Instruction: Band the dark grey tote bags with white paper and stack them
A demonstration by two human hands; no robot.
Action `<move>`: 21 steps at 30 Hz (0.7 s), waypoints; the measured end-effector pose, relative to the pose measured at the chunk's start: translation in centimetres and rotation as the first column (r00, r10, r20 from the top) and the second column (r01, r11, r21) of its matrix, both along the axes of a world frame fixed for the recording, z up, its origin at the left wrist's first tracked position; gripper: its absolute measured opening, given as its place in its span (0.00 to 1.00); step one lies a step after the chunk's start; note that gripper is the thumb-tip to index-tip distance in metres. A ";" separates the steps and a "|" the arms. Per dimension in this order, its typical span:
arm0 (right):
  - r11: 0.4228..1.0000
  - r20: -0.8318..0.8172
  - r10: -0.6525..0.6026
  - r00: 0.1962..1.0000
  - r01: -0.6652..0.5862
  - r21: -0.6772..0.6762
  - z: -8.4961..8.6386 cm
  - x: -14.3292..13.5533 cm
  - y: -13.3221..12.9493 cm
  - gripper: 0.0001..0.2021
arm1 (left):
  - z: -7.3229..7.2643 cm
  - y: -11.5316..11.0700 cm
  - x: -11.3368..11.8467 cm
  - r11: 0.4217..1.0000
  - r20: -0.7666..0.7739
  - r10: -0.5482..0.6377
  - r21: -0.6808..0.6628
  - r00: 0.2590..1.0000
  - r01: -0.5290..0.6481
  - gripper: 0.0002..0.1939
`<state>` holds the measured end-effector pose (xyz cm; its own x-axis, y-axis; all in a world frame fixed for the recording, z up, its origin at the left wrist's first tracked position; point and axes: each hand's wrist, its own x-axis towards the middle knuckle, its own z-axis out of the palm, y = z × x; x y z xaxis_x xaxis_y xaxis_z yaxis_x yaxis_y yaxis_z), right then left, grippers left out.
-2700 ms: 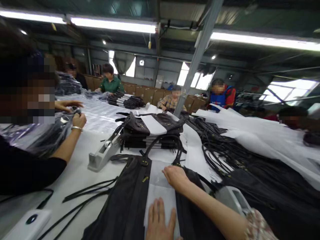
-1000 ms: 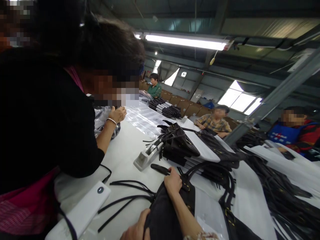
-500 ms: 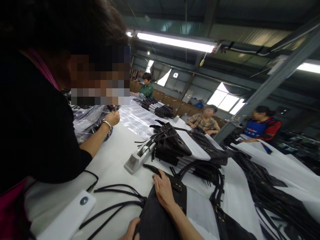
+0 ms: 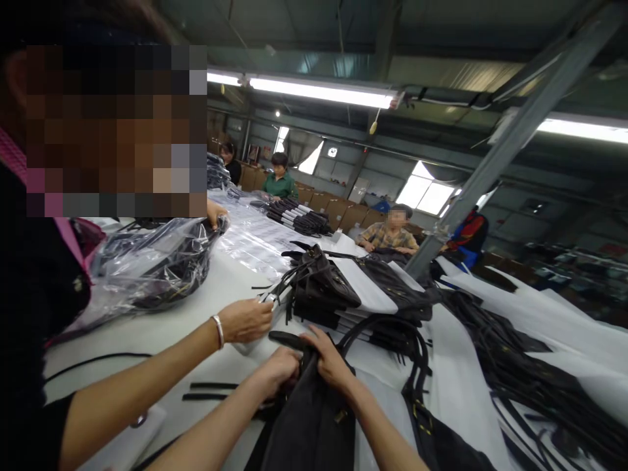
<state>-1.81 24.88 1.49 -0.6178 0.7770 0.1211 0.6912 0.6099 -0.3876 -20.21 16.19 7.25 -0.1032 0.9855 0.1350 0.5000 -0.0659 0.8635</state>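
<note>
Both hands now at top edge of dark bag (image 4: 314, 418), lying on white table (image 4: 161, 330) in front of wearer. Left hand (image 4: 280, 367), earlier low at frame bottom, closed on edge; right hand (image 4: 328, 358), flat before, gripping beside it. Co-worker's hand (image 4: 245, 320) now reaches tape dispenser. Judgement: pressing done, bag being gathered.

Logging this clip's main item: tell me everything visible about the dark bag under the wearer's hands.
The dark bag looks like soft black fabric or leather with small brass-coloured fittings and looping black handles. It lies on the white table, partly lifted at its top edge, where the left hand and right hand both grip it. Its lower end runs out of frame.
</note>
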 end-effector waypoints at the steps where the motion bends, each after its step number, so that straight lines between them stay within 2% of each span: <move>1: 0.993 0.157 0.121 0.980 -0.120 -0.015 1.0 0.1 0.3 0.37 | -0.8 0.8 0.4 1.000 -0.001 0.006 -0.010 1.000 -0.006 0.18; 2: 0.975 0.274 0.222 0.936 -0.217 -0.049 2.1 0.2 0.6 0.38 | -1.8 1.4 0.9 0.999 0.008 0.008 -0.035 1.000 -0.008 0.17; 4: 0.932 0.394 0.358 0.846 -0.350 -0.097 4.0 0.3 1.2 0.35 | -4.1 2.1 1.8 0.995 0.038 0.007 -0.095 0.999 -0.003 0.14; 6: 0.901 0.412 0.423 0.807 -0.423 -0.097 5.5 0.4 1.5 0.29 | -6.1 2.6 2.7 0.989 0.067 0.005 -0.147 0.998 0.005 0.08; 8: 0.894 0.390 0.432 0.813 -0.445 -0.062 6.4 0.7 1.6 0.23 | -7.2 3.1 3.4 0.984 0.106 0.004 -0.179 0.994 0.015 0.08; 10: 0.901 0.336 0.412 0.847 -0.433 -0.013 6.5 1.2 1.4 0.20 | -7.3 3.5 3.3 0.983 0.156 -0.011 -0.181 0.988 0.040 0.14; 12: 0.916 0.244 0.388 0.889 -0.402 0.008 5.9 1.9 1.1 0.19 | -6.6 3.7 1.8 0.984 0.205 -0.031 -0.165 0.978 0.066 0.15; 15: 0.944 0.077 0.331 0.940 -0.329 -0.041 4.3 2.8 0.6 0.20 | -5.3 3.4 -2.7 0.988 0.253 -0.030 -0.137 0.967 0.067 0.07; 18: 0.967 -0.045 0.235 0.971 -0.239 -0.088 2.8 3.3 0.3 0.20 | -4.9 2.7 -6.4 0.989 0.318 -0.035 -0.125 0.947 0.079 0.08; 19: 0.972 -0.070 0.209 0.975 -0.215 -0.096 2.4 3.4 0.3 0.20 | -5.0 2.4 -6.6 0.988 0.338 -0.043 -0.128 0.940 0.091 0.08; 21: 0.979 -0.104 0.165 0.981 -0.176 -0.105 1.8 3.3 0.2 0.20 | -5.7 2.2 -5.1 0.976 0.395 -0.073 -0.159 0.916 0.147 0.09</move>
